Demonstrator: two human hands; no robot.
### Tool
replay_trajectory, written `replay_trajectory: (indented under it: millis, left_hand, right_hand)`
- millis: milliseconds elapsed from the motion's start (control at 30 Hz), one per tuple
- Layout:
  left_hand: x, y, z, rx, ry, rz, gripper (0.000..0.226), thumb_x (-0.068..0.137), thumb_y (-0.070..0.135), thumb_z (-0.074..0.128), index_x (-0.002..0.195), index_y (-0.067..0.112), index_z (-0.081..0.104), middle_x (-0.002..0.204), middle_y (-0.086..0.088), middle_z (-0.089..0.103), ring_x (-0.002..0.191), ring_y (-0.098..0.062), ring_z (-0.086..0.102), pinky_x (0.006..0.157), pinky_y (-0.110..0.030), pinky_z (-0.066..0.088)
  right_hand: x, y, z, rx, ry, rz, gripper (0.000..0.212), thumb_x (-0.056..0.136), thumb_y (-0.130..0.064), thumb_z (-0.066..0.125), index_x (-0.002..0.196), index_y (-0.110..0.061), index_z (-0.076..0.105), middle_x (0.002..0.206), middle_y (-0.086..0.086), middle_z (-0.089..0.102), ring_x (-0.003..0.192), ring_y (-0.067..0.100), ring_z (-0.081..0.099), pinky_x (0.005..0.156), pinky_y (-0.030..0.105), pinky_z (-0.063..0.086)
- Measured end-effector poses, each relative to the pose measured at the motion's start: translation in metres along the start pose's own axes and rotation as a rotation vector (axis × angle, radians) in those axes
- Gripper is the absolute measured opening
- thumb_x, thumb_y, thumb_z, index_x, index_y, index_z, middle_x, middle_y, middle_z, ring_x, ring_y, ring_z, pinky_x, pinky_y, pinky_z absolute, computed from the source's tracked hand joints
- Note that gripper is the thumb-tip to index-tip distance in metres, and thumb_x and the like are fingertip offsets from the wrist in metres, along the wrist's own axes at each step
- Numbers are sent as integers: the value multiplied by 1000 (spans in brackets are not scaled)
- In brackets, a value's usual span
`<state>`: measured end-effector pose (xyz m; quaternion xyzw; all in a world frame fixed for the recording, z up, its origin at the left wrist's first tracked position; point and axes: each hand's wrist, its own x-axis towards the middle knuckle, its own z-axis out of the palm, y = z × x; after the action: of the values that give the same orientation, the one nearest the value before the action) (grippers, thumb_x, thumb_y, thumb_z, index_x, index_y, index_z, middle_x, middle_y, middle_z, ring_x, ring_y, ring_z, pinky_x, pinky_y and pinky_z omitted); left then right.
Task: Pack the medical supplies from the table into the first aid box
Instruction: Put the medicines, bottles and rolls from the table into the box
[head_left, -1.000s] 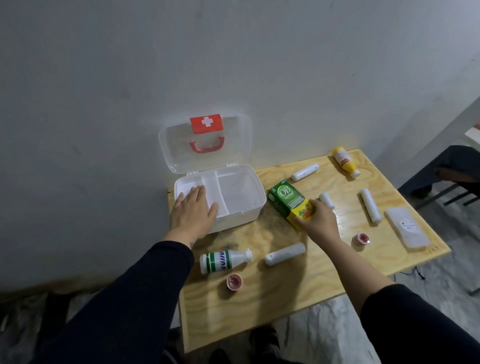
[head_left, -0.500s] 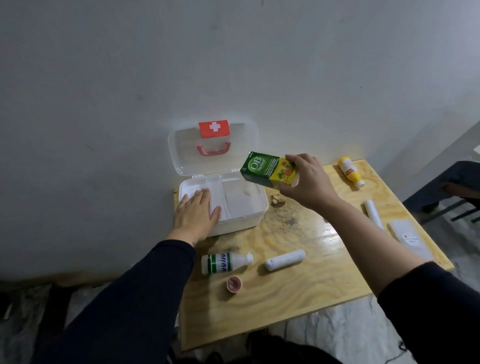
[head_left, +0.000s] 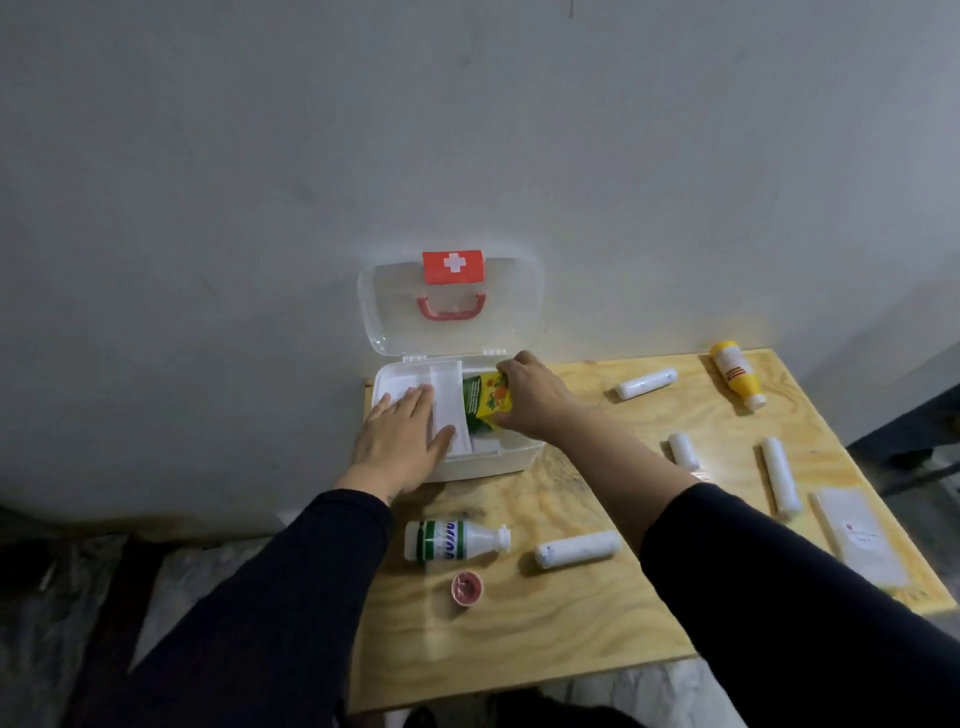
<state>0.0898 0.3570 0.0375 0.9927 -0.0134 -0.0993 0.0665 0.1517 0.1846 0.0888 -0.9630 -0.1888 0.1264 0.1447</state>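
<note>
Right grip (head_left: 530, 400) holds green-yellow carton (head_left: 485, 402), print unreadable, inside box (head_left: 498, 460).

A light plywood table (head_left: 571, 639) stands against a plain grey wall (head_left: 260, 182), over a pale crumpled floor covering (head_left: 62, 623).

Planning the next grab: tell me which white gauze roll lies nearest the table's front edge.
The gauze roll beside the green-striped white bottle, lying crosswise. The other three rolls lie farther back, on the right.
</note>
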Motion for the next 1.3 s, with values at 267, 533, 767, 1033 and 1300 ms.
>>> replay_trajectory:
  millis: [267, 533, 767, 1033, 1300]
  left_hand:
    - [0, 1, -3, -7, -12, -17, 71, 100, 52, 24, 155, 11, 8, 163, -4, 12, 150, -15, 11, 123, -34, 3]
    - [-3, 1, -5, -32, -24, -6, 72, 99, 53, 25, 155, 12, 7, 163, -3, 11, 151, -16, 10, 123, -33, 3]
    - [2, 12, -39, -10, -4, 5, 61, 97, 51, 37, 144, 12, 38, 150, -6, 42, 136, -26, 41, 110, -39, 32]
    - [23, 85, -75, -5, -91, 275, 47, 94, 40, 46, 138, 23, 49, 143, -1, 51, 128, -26, 50, 102, -40, 44]
    - [18, 226, -52, 4, -246, 532, 35, 88, 38, 46, 119, 31, 61, 150, 9, 41, 121, -17, 53, 86, -35, 49]
  right_hand:
    - [30, -6, 32, 48, -50, 25, 56, 80, -18, 70, 132, -12, 51, 129, 13, 54, 121, 31, 50, 104, 36, 40]
    - [33, -6, 49, 191, -31, 113, 47, 77, -7, 71, 122, -13, 59, 128, 12, 59, 118, 26, 55, 98, 32, 44]
    - [8, 1, 14, 225, 86, 124, 47, 85, -13, 65, 131, -11, 53, 135, 14, 51, 118, 26, 55, 102, 31, 40]
    - [-74, 47, -33, 251, 237, 250, 37, 87, -16, 61, 124, -16, 59, 123, 10, 60, 115, 24, 57, 95, 33, 45]
    - [-189, 159, -42, 200, 215, 585, 40, 89, -21, 59, 128, -17, 57, 130, 9, 60, 119, 25, 54, 97, 31, 42]
